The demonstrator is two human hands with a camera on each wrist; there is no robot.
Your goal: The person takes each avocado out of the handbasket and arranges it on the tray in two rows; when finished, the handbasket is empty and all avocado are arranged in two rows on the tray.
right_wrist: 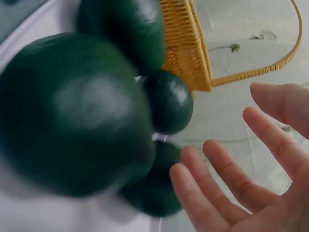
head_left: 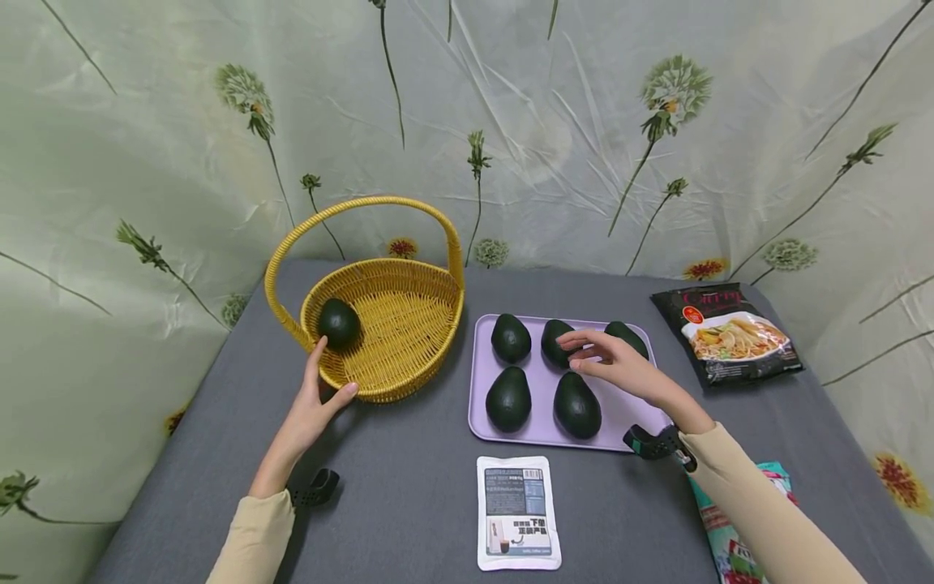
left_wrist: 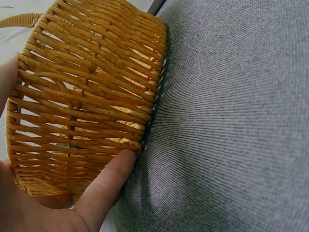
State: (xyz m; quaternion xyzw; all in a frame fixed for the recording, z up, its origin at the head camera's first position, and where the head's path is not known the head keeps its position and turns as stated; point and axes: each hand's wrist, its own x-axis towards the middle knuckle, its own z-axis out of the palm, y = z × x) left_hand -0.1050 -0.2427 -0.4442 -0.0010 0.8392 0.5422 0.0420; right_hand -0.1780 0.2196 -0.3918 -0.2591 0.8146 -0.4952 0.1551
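A yellow wicker basket (head_left: 409, 324) with a tall arched handle stands at the left. One dark green avocado (head_left: 339, 324) lies inside, by its left wall. My left hand (head_left: 310, 414) holds the basket's near left side, thumb and a finger at the rim; the left wrist view shows another finger (left_wrist: 108, 181) against the lower wicker wall. On a lilac tray (head_left: 540, 385) several avocados (head_left: 508, 399) lie in two rows. My right hand (head_left: 616, 365) hovers above the tray near the back-middle avocado (head_left: 554, 341), fingers spread and slightly bent, holding nothing.
A black noodle packet (head_left: 730, 334) lies right of the tray. In front of the tray is a white pouch (head_left: 518, 513) with printed text. A teal packet (head_left: 718, 527) lies partly under the right forearm. A floral curtain (head_left: 511, 122) hangs behind the grey table.
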